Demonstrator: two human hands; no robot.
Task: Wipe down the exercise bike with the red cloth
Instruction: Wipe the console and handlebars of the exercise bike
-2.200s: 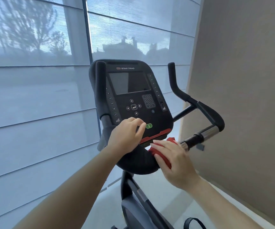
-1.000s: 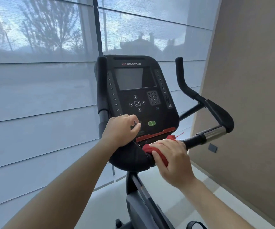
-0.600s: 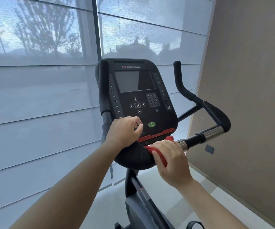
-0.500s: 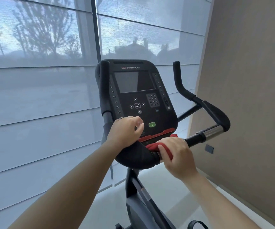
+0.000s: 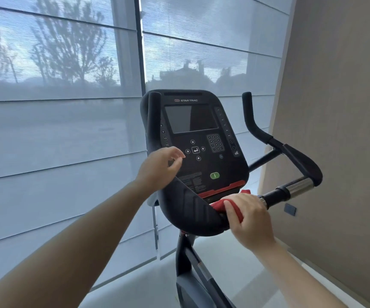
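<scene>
While the red cloth [image 5: 220, 204] stays on the handlebar [image 5: 193, 211] of the exercise bike [image 5: 186, 258], at the console's [image 5: 193, 120] 5 o'clock, your right hand [image 5: 249, 221] curling its fingers [image 5: 232, 213] round it, your left hand [image 5: 159, 168] has lifted to 8 o'clock, fingers [image 5: 176, 154] loosely curled, empty.

A dark window post [image 5: 138, 52] ran upright through the glass. Sheer grey blinds [image 5: 46, 130] hung on both sides of the post, crossed by level seams. Left of the post, bare trees [image 5: 68, 47] showed through the fabric against a blue sky; right of it, a low roofline [image 5: 193, 74] stood dim. Far right of the post rose a beige wall [image 5: 339, 107] bearing a small dark plate [image 5: 290, 209], possibly a socket. Below the post lay a pale floor [image 5: 148, 283].
</scene>
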